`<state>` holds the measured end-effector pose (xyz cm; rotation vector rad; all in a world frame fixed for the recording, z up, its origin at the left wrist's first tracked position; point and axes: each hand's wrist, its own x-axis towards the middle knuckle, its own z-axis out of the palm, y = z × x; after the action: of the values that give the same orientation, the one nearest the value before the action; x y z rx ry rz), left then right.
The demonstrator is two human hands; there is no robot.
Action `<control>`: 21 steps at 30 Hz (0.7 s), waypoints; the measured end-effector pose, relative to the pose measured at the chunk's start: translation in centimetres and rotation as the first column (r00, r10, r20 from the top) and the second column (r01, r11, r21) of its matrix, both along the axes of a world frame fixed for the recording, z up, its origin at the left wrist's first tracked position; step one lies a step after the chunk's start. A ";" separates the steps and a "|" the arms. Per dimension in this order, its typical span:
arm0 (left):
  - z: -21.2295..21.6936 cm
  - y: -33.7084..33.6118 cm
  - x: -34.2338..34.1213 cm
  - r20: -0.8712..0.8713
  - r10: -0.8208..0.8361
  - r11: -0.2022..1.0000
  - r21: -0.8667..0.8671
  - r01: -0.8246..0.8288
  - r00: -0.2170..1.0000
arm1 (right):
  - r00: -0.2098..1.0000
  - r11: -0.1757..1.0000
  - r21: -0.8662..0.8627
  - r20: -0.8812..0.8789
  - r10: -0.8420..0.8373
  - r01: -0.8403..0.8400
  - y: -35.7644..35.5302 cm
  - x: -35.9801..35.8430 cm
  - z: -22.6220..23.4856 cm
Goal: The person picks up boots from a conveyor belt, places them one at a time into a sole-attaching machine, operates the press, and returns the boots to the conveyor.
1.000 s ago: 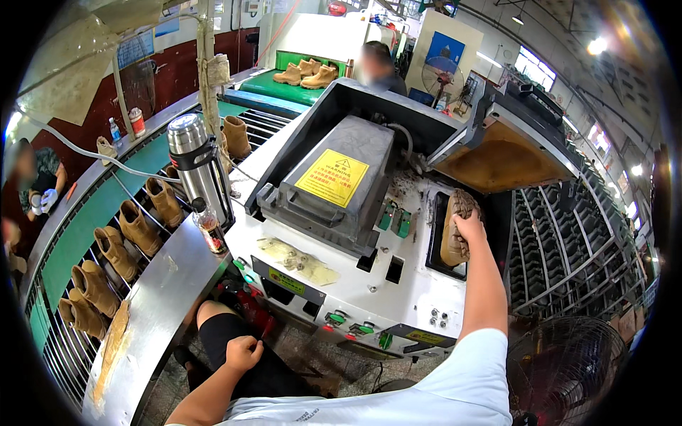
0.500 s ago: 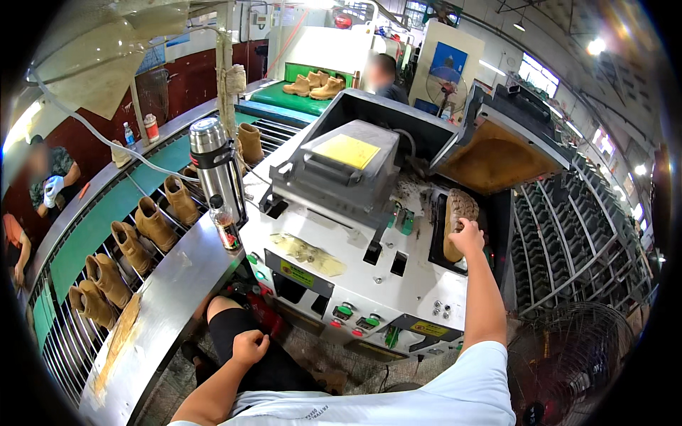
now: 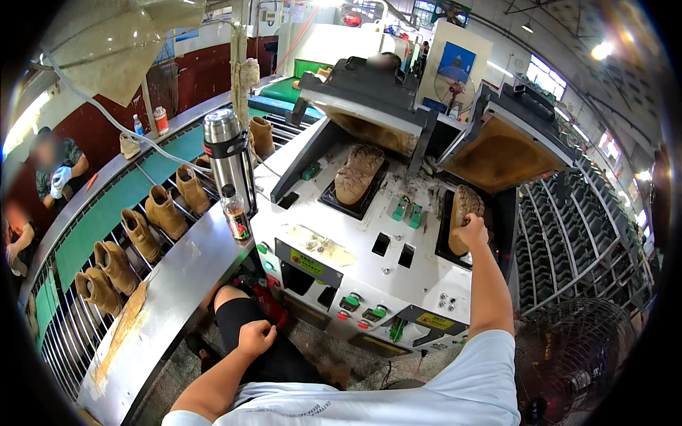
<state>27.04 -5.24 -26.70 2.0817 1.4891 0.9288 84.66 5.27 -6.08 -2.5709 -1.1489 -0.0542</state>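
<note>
At the right-hand bay of a white two-bay press machine (image 3: 369, 270), the person's right hand (image 3: 472, 231) reaches forward, its fingers closed over the near end of a tan boot (image 3: 465, 209) lying sole-up in the dark tray. Above that bay the padded lid (image 3: 508, 153) stands tilted open. A second tan boot (image 3: 357, 172) lies sole-up in the left bay, untouched, with its own lid (image 3: 369, 117) raised behind it. Between the two bays sit small green blocks, and along the machine's front panel runs a row of green and red buttons (image 3: 362, 312).

The left hand (image 3: 254, 338) rests on the person's knee, fingers curled loosely and holding nothing.

To the left, a steel bench (image 3: 163, 284) carries a tall steel flask (image 3: 229, 160) and a small bottle (image 3: 235, 217). Beyond it, a line of tan boots (image 3: 160, 211) stands on a barred rack (image 3: 64, 334) beside a green belt. A floor fan (image 3: 575, 362) sits low on the right.

Judging by the grip, the step in hand is seating or lifting the boot in the right bay. The next move calls for a firm hold on the heel end and keeping the hand clear of the open lid above.
</note>
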 end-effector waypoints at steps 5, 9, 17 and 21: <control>0.8 0.7 2.6 -0.171 -0.061 0.987 -0.157 0.033 0.983 | 0.966 0.956 0.229 0.224 0.132 -0.183 -2.4 2.4 -3.2; 0.2 1.2 7.4 0.101 -0.311 0.807 -0.497 0.319 0.945 | 0.975 0.754 0.620 0.098 0.202 -0.218 -11.0 -0.2 -5.5; 0.4 1.2 24.1 0.206 -0.630 0.648 -0.392 0.653 0.749 | 0.405 -0.094 0.417 -0.906 -0.125 0.904 -25.6 -5.7 -16.5; 3.0 2.5 26.3 0.196 -0.630 0.529 -0.600 0.600 0.752 | 0.062 0.093 0.128 -0.851 0.521 0.987 -31.4 0.6 -22.1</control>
<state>53.35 -2.77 -23.66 1.8555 0.7636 0.0546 85.21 -26.09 -28.18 -0.8238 0.4445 0.5455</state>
